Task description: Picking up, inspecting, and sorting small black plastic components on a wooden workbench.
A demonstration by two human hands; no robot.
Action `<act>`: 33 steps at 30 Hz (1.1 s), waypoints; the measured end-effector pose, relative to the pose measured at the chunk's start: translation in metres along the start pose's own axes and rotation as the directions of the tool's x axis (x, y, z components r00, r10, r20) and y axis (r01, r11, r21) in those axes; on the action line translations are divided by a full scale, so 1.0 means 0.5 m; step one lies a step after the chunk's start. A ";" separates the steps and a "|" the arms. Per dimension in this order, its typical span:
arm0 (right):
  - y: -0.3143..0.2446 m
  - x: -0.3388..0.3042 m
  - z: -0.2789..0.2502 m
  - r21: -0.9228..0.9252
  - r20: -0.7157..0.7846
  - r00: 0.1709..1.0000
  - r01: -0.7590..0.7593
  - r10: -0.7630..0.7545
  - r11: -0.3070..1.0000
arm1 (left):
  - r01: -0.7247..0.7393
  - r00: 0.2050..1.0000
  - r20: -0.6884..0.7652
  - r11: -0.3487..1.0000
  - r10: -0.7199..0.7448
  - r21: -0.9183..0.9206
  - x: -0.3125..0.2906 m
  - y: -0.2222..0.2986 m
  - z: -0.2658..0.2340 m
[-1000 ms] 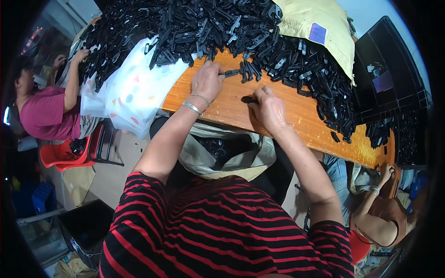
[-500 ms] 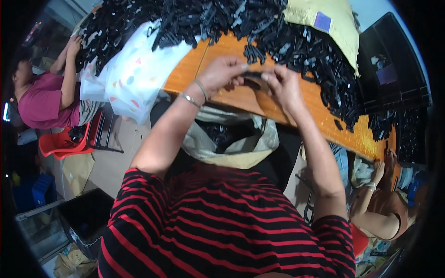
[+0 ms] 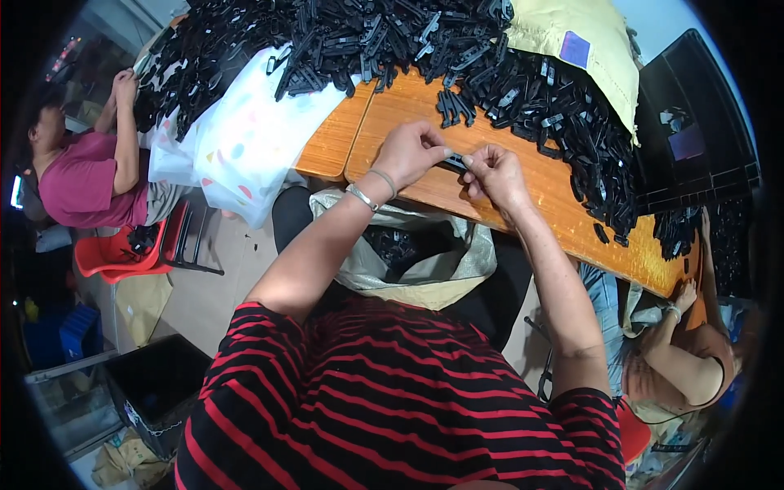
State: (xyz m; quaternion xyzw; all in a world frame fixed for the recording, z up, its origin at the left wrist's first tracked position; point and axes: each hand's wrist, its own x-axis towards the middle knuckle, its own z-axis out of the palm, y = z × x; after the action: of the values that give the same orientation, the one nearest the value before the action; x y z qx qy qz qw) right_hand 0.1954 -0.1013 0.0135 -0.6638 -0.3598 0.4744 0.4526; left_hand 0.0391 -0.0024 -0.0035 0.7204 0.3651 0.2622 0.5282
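Note:
Between my two hands is a small, dark, elongated plastic part (image 3: 454, 162), held just above the wooden table's near edge. My left hand (image 3: 412, 153) pinches its left end, with a bracelet and a band round the wrist. The fingers of my right hand (image 3: 495, 173) close on its other end. Fingertips cover much of the part. A little beyond my hands, a few black plastic parts (image 3: 454, 108) lie side by side on the table (image 3: 392, 114). Behind them spreads a large heap of similar black parts (image 3: 367, 37).
An open woven sack (image 3: 469, 261) with dark pieces inside rests at my lap. A patterned white plastic bag (image 3: 245, 139) hangs over the table edge at left. A yellowish sack (image 3: 572, 41) lies on the heap, beside a black crate (image 3: 694, 122). Other people (image 3: 90, 175) sit at both sides.
Both hands have come a little nearer to me and lower, still holding the dark part. The view has shifted slightly. The person at right has moved an arm.

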 end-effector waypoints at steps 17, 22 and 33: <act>-0.013 -0.049 0.007 -0.343 0.266 0.952 -0.055 0.153 0.938 | -0.063 0.937 0.330 0.877 -0.112 0.476 -0.040 0.023 -0.045; -0.036 -0.059 -0.041 -0.558 0.145 0.978 0.206 -0.150 0.804 | -0.192 0.969 0.206 0.934 0.132 0.302 -0.031 0.023 -0.060; -0.029 0.110 -0.111 -0.925 0.372 0.688 0.330 -0.623 -0.188 | -0.519 0.802 0.222 0.463 0.554 0.719 0.123 0.014 -0.028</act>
State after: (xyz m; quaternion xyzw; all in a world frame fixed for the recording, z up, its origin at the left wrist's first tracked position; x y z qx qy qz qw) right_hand 0.2638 -0.0610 0.0183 -0.6356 -0.7465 -0.1881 0.0581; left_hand 0.0670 0.0535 0.0070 0.9427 0.2056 0.2548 0.0642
